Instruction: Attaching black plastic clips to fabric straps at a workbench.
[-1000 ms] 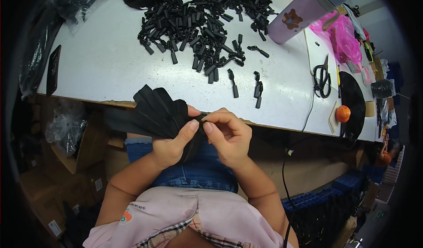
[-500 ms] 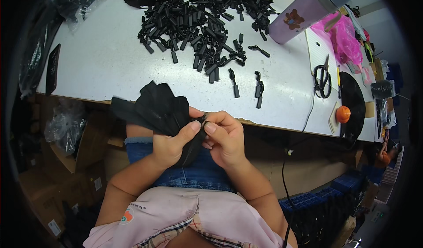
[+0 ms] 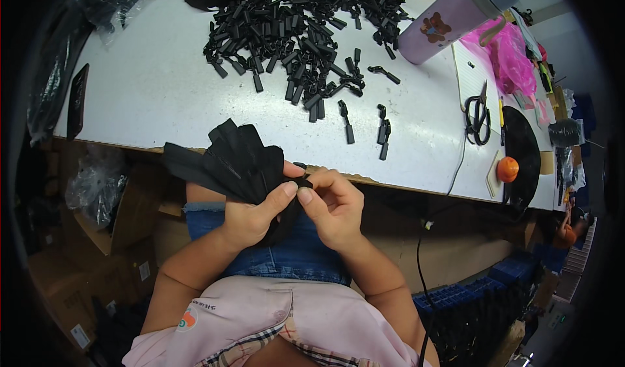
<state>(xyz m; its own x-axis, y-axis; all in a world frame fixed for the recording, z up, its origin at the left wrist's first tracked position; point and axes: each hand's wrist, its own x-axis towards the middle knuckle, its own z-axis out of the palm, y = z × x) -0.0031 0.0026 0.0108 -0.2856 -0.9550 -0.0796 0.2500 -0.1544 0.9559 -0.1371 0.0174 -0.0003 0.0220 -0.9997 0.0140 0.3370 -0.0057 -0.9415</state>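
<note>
A fanned bundle of black zipper tapes (image 3: 237, 162) is gripped in my left hand (image 3: 250, 218), over my lap just off the table's near edge. The fingers of my right hand (image 3: 338, 214) pinch a dark end of the tapes beside my left thumb. Whether a slider sits between these fingertips is hidden. On the white table beyond lies a big heap of black zipper sliders (image 3: 286, 41) with long pulls. Nearer to my hands, one single slider (image 3: 346, 123) and a close pair of sliders (image 3: 384, 132) lie apart from the heap.
A lilac bottle (image 3: 433, 28) stands right of the heap. Farther right are black-handled scissors (image 3: 480, 121), a notepad (image 3: 463, 74), a pink plastic bag (image 3: 511, 57) and an orange fruit (image 3: 508, 169). A dark phone-like slab (image 3: 78, 101) lies at the left edge. A cable (image 3: 420, 256) hangs down.
My right thumb and fingers have shifted slightly at the tape end, the thumb tip now closer to my left thumb. The tape bundle has turned a little. The table items look unchanged.
</note>
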